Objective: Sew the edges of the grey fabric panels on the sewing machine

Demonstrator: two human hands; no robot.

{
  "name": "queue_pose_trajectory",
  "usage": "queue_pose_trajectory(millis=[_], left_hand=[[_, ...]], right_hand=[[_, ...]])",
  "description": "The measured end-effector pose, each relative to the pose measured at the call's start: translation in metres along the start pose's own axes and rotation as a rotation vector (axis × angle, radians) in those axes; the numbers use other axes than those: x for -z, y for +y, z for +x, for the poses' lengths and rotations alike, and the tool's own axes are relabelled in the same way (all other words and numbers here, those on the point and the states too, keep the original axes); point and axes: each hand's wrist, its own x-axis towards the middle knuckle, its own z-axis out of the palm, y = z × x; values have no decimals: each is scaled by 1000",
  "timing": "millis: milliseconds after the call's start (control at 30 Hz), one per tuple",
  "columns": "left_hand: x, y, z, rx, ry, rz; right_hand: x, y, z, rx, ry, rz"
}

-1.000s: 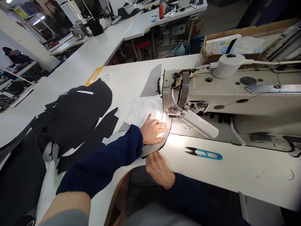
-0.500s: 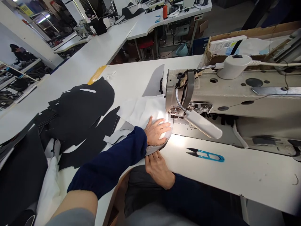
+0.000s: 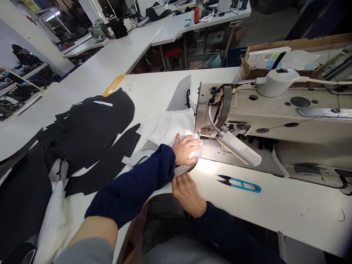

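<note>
My left hand (image 3: 187,149) lies flat with fingers spread on a piece of fabric, pressing it down beside the sewing machine head (image 3: 228,106). The piece is white on top, with a grey mesh edge (image 3: 183,170) curving toward me. At that near edge, my right hand (image 3: 189,194) has its fingers bent and pinched on the fabric; the fingertips are partly hidden under it. White cloth (image 3: 172,124) spreads out behind my left hand and reaches the machine. A lit white lamp (image 3: 239,148) shines over the needle area, which is mostly hidden.
Blue thread snips (image 3: 242,184) lie on the table right of my hands. Stacked black fabric pieces (image 3: 96,128) cover the left side, with crumpled white cloth (image 3: 53,220) nearer me. A cardboard box (image 3: 247,60) stands behind the machine. Another person (image 3: 23,55) sits far left.
The view has shifted slightly. Both hands keep nearly the same hold on the fabric beside the machine, with only a small movement.
</note>
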Motion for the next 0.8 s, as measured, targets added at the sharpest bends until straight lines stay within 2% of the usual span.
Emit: queue_pose_trajectory(millis=[233, 533, 700, 800], left_hand=[[2, 2, 1, 23, 5, -11], [0, -3, 13, 40, 48, -3], [13, -2, 13, 37, -13, 7], [23, 2, 4, -70, -47, 45]], right_hand=[[3, 1, 1, 2, -19, -1], [-8, 10, 2, -30, 46, 8], [-9, 10, 2, -9, 53, 53], [-6, 9, 3, 44, 29, 38]])
